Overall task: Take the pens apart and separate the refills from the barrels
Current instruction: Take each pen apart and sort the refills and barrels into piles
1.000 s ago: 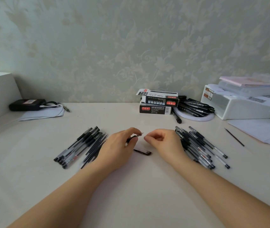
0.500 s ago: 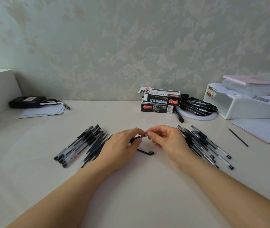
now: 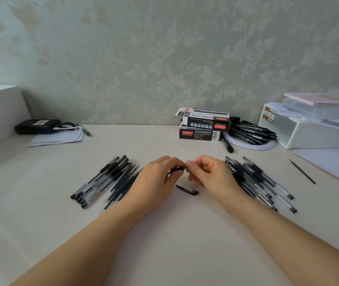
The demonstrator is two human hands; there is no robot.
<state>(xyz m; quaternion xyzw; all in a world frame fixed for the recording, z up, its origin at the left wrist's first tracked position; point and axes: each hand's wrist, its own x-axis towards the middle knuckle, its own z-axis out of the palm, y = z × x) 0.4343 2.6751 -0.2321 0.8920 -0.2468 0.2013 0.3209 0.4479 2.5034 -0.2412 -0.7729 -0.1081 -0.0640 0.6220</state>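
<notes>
Far left of the surface (image 3: pixel 40 203): emptied barrels (image 3: pixel 100 180) in a loose row, bare refills (image 3: pixel 124 183) just beside them, near the left wrist. Left hand (image 3: pixel 154 182) curled round the pen (image 3: pixel 176 169) being worked on; most of it hidden in the fist. Right hand (image 3: pixel 208 174) pinches the pen's exposed end, fingertips touching the left hand's. Black cap (image 3: pixel 187 189) lies just below, between the hands. Whole pens (image 3: pixel 257 180) piled right of the right hand. Judgement: twist or pull along the pen's axis, left hand braced low; bending sideways could kink the refill. Drop parts onto the matching left heaps
</notes>
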